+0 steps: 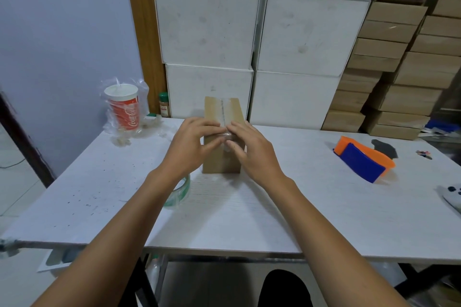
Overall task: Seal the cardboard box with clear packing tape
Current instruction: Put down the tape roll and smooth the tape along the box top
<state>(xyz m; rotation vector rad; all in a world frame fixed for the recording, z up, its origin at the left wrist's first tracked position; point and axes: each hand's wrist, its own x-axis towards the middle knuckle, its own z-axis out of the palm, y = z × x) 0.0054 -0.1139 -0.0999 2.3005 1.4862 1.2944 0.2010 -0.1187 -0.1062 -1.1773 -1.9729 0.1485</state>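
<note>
A small brown cardboard box (219, 162) stands on the white table (299, 207), its top flaps closed with a strip of clear tape (223, 109) along the seam. My left hand (192, 144) and my right hand (252, 149) both rest on the box's near top edge, fingers pressing the tape end down over the front face. A roll of clear packing tape (180, 193) with a green core lies on the table just left of the box, partly hidden under my left forearm.
A red cola cup in a plastic bag (124, 109) stands at the back left. An orange and blue tape dispenser (363, 161) lies to the right. A white controller (452, 195) sits at the right edge. White and brown boxes are stacked behind the table.
</note>
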